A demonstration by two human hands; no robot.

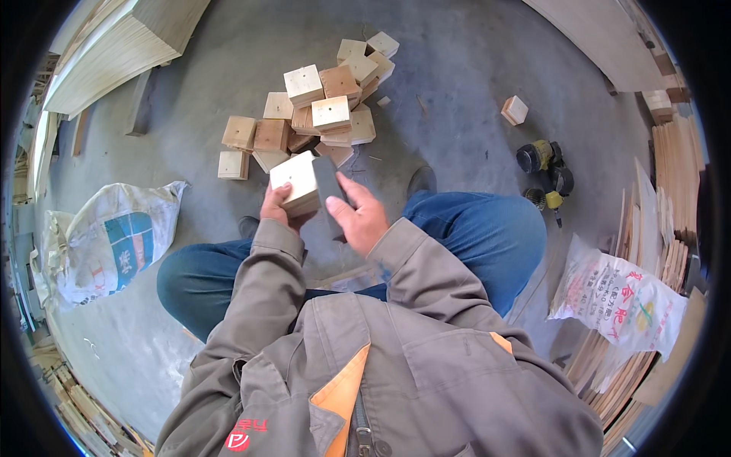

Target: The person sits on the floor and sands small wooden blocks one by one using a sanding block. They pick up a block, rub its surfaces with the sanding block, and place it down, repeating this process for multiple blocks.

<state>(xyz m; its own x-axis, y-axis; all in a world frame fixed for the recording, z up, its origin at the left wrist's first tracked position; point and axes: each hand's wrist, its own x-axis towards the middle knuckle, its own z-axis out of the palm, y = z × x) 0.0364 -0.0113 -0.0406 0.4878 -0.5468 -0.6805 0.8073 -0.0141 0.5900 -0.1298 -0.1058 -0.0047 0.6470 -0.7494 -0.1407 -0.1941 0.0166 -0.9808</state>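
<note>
My left hand (277,206) is closed round the left side of a pale wooden block (293,177) with a small hole in its top face. In my right hand (364,219) is a dark grey flat block (327,183), which looks like a sanding block. Its broad face stands along the right side of the wooden block; whether they touch I cannot tell. My right thumb and fingers grip its right side. Both hands are in front of my body, above the floor. Just beyond them lies a loose pile of similar wooden blocks (330,113), several with a hole on top.
One wooden block (515,110) lies apart at the right, near a yellow-and-black power drill (539,158). White sacks lie at the left (99,244) and right (609,297). Wood strips (676,179) line the right side. Stacked sheets (126,57) rise at the far left.
</note>
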